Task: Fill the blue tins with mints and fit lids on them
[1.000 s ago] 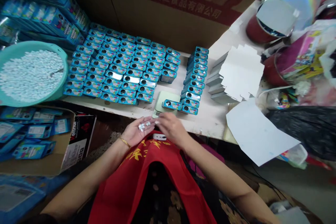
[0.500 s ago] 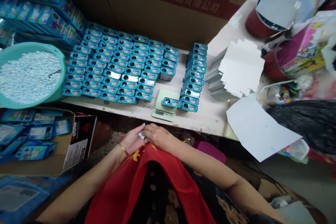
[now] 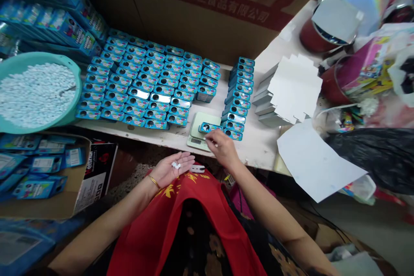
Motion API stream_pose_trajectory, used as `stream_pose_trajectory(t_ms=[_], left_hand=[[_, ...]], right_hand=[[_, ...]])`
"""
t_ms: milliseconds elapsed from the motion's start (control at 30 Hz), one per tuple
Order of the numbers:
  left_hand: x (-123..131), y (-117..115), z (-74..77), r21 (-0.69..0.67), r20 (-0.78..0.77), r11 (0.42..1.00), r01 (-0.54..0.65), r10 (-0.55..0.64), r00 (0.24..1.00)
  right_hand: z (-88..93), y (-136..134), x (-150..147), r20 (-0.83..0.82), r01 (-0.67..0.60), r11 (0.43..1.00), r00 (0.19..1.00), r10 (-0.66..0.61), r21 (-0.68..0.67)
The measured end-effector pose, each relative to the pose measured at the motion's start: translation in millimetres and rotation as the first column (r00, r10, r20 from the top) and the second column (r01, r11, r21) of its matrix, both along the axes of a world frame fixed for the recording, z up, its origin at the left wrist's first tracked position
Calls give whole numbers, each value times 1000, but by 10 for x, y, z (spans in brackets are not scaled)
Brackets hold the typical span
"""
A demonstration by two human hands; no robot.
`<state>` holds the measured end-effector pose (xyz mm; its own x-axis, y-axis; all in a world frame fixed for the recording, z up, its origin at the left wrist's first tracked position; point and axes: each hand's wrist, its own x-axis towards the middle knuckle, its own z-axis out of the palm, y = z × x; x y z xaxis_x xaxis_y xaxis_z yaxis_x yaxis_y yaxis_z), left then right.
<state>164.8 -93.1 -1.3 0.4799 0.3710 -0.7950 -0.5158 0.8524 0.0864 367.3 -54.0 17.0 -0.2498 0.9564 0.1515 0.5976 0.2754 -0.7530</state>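
Observation:
My left hand (image 3: 173, 167) lies palm up above the red apron (image 3: 187, 196), fingers stretched out flat. A few small white candies (image 3: 176, 165) rest on its palm. My right hand (image 3: 221, 145) is closed in a pinch over the near side of the pale green scale (image 3: 198, 133), with a small white candy (image 3: 205, 139) at its fingertips. A blue tin (image 3: 208, 127) stands on the scale just beyond those fingertips, its round dark opening facing up. Beside my left fingertips is a small white object (image 3: 198, 168) with a dark mark, its kind unclear.
Rows of blue tins (image 3: 142, 82) fill the table's left; another column (image 3: 237, 99) stands right of the scale. A turquoise basin (image 3: 76, 95) holds white candies. A carton (image 3: 73, 189) of blue packs, folded white card (image 3: 294, 90) and a large cardboard box (image 3: 194, 17) surround the workspace.
My hands have parted. The right moved up and right to the scale with a candy; the left opened flat, showing candies on its palm.

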Motion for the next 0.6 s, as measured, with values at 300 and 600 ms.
stream_pose_trajectory(t_ms=[300, 600], left_hand=[[-20, -10, -22, -5, 4, 999, -42, 42, 999], [63, 199, -34, 42, -20, 998, -50, 51, 998]], right_hand=[[-66, 220, 132, 55, 123, 992, 991, -121, -33], [29, 109, -22, 501, -19, 999, 865, 30, -28]])
